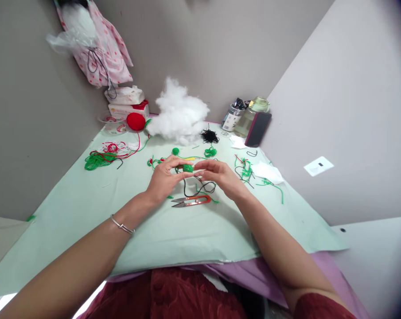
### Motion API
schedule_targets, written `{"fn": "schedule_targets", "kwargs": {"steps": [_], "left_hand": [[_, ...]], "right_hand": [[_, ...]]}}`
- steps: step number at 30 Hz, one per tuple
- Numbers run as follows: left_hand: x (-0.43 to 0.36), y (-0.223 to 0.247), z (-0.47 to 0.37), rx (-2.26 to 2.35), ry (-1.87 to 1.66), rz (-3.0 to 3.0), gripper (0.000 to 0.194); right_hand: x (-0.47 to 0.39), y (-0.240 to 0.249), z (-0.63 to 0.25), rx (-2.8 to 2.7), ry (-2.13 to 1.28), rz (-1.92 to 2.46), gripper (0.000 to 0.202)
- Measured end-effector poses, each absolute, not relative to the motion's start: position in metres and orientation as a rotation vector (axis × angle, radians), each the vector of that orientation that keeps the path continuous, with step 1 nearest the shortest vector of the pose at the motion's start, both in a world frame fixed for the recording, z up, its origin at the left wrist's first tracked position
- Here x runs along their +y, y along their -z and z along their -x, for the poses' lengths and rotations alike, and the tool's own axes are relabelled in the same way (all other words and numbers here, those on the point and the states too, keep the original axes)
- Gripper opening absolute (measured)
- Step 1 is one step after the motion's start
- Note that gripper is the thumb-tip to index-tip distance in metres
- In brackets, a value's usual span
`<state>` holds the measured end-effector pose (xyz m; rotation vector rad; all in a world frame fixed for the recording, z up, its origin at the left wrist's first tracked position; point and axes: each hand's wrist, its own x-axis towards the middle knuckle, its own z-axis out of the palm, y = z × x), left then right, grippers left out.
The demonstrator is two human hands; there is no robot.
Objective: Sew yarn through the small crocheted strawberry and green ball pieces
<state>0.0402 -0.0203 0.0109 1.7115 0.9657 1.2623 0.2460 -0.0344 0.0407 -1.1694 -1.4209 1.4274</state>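
Between thumb and fingers, my left hand [165,176] grips a small green crocheted piece [188,168] above the table. My right hand [218,175] is closed at the piece's right side, thumb and fingertips close together; whatever they pinch is too small to make out. A loop of black yarn [200,191] hangs and lies just below both hands. Under them on the table rest orange-handled thread snips [192,201], blades pointing left. A small green ball [175,151] and a green yarn bundle [210,152] lie just beyond my hands.
White stuffing [178,113] is heaped at the back. A red yarn ball [135,121] and tangled green yarn [100,160] lie left. Yarn scraps [244,169] and white paper [267,173] are right. A phone [258,129] leans on a bottle [245,122] beside a pen holder [231,118].
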Motion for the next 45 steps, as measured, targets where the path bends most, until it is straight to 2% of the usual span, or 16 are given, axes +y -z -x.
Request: {"fn": "schedule_targets", "kwargs": {"steps": [7, 11, 19, 26, 31, 34, 38, 40, 42, 45], "left_hand": [[-0.007, 0.014, -0.044, 1.084, -0.873, -1.821, 0.018], [-0.006, 0.018, -0.045, 1.078, -0.821, -1.946, 0.017], [-0.015, 0.01, -0.044, 1.053, -0.738, -1.913, 0.019], [-0.022, -0.001, -0.045, 1.005, -0.725, -1.883, 0.021], [-0.028, -0.012, -0.049, 0.859, -0.623, -1.737, 0.026], [-0.03, -0.017, -0.049, 0.763, -0.581, -1.584, 0.029], [-0.032, -0.024, -0.046, 0.614, -0.522, -1.342, 0.029], [-0.031, -0.027, -0.044, 0.59, -0.52, -1.269, 0.032], [-0.029, -0.031, -0.04, 0.605, -0.562, -1.231, 0.035], [-0.024, -0.036, -0.033, 0.619, -0.608, -1.178, 0.037]], "right_hand": [[-0.024, -0.035, -0.255, -1.386, -1.202, 1.205, 0.021], [-0.022, -0.037, -0.258, -1.405, -1.165, 1.218, 0.024], [-0.028, -0.024, -0.249, -1.838, -1.123, 1.327, 0.016], [-0.038, -0.032, -0.23, -1.876, -0.898, 1.207, 0.01], [-0.019, -0.049, -0.248, -1.339, -0.99, 1.077, 0.013], [-0.015, -0.057, -0.261, -1.081, -1.104, 1.01, 0.026], [-0.022, -0.059, -0.261, -1.175, -1.579, 0.945, 0.037], [-0.019, -0.059, -0.268, -1.248, -1.651, 0.922, 0.036], [-0.011, -0.061, -0.29, -1.213, -1.496, 0.948, 0.036], [0.002, -0.066, -0.346, -1.027, -1.056, 1.06, 0.045]]}}
